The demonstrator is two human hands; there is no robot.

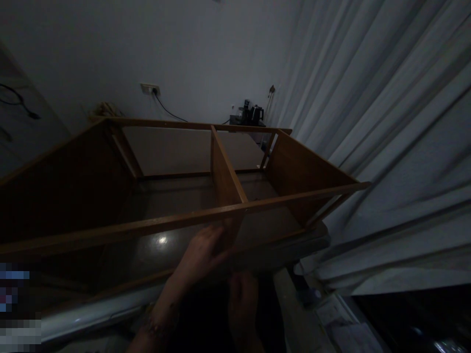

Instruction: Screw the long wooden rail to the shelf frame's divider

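A wooden furniture frame (187, 215) with side panels and a middle divider (226, 169) lies in front of me, its grey back panel (172, 193) at the bottom. My left hand (202, 247) reaches just below the near rail, beside the lower end of the divider. Its thumb is held apart from the fingers; the fingertips are dim against the wood, and I cannot tell whether they touch it. Closer to my body, my right hand (243, 294) is closed with its fingers curled together. Whatever it may hold is too dark to make out.
Pale curtains (397, 147) hang along the right side. By the far wall stand a black kettle (256, 115) and a wall socket (150, 88) with a cord. Papers (342, 318) lie at the lower right. A cushioned edge (312, 238) shows under the frame.
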